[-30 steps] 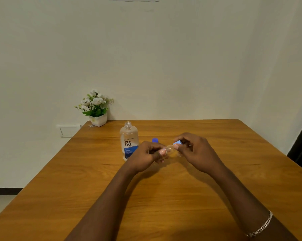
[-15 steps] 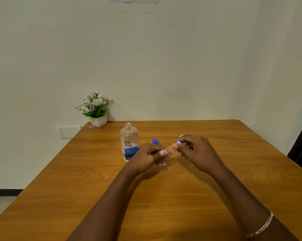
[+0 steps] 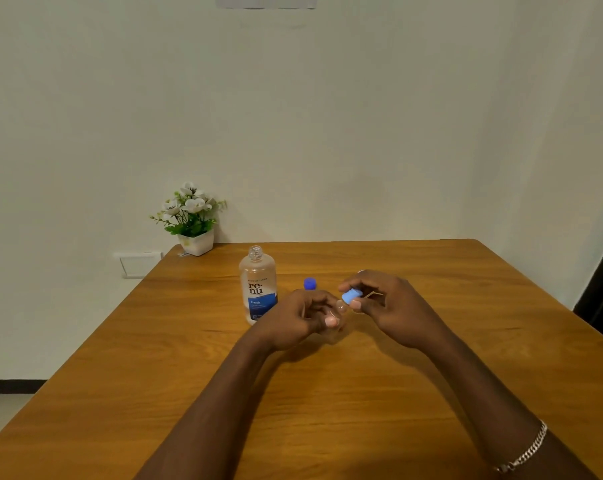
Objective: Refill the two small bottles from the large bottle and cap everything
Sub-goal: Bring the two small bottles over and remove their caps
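Small bottle [image 3: 341,308], clear, probably light and slippery, is gripped round its body by left hand [image 3: 303,318]; right hand [image 3: 392,306] pinches blue cap [image 3: 351,296] just beside it.

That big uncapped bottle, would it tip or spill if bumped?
The large bottle is tall and narrow, so it probably tips easily. Its neck is open, so a knock would likely spill its contents. It looks like clear plastic, so it is probably not fragile.
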